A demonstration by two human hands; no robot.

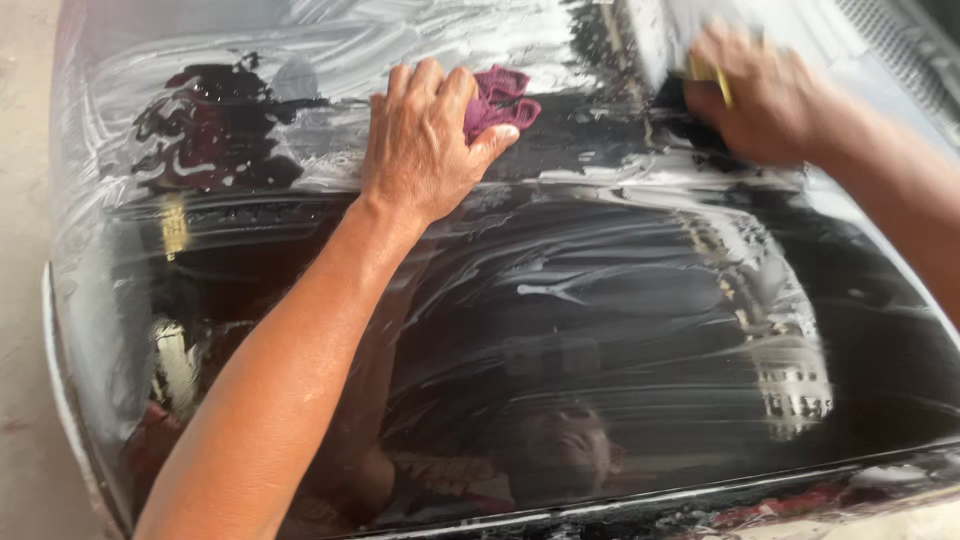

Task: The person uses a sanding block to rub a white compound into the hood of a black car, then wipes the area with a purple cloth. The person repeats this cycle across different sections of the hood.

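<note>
Glossy black car panel, soap-streaked toward 12 o'clock, cleaner toward 6.
I see my left hand gripping a magenta cloth; my right hand closes on a yellow-edged sponge.

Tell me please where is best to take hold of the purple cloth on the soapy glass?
Probably the bunched end of the purple cloth sticking out beyond the left hand, approached from the right: it lies raised in folds, while the rest is pinned flat under the palm.

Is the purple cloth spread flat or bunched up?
Bunched up: the purple cloth sits crumpled under the left hand, with folds poking out past the fingers on the soapy glass.
</note>
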